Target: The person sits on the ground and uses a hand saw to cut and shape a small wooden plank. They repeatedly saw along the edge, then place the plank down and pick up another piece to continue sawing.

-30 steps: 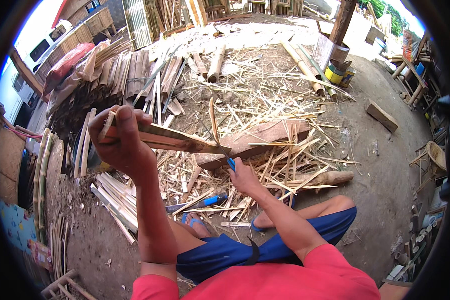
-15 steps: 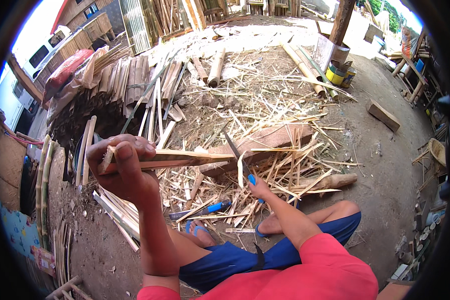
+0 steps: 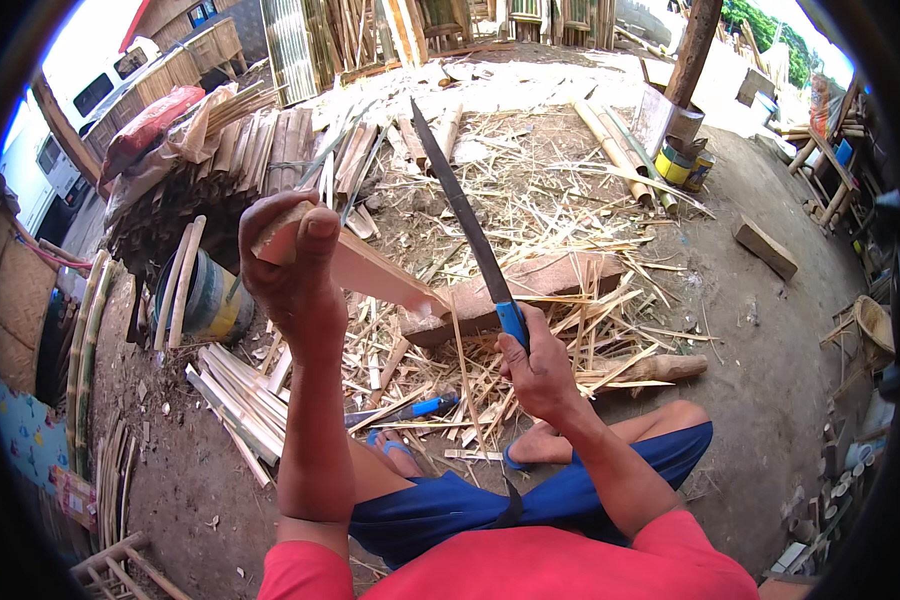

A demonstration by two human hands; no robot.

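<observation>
My left hand [image 3: 295,270] is raised and closed round one end of a split bamboo slat [image 3: 375,275]. Its pale inner face shows, and the far end slopes down onto a thick wooden block [image 3: 560,275]. In my right hand [image 3: 545,370] is the blue handle of a machete [image 3: 460,205], its long dark blade pointing up and away, apart from the slat. A thin bamboo sliver [image 3: 463,370] hangs below the slat's far end. Another blade with a blue handle [image 3: 432,406] lies on the ground near my left foot.
Bamboo shavings [image 3: 530,205] litter the ground around the block. Cut strips [image 3: 235,405] lie at the left, by a bucket [image 3: 215,305] with bamboo pieces leaning on it. Stacked split bamboo [image 3: 240,165] stands behind. Poles [image 3: 615,150] and paint cans [image 3: 677,160] are at the far right.
The machete has swung from the slat's far end to upright, with my right hand nearer. My left hand has turned the slat and shifted slightly right. A curled shaving has left the blade.
</observation>
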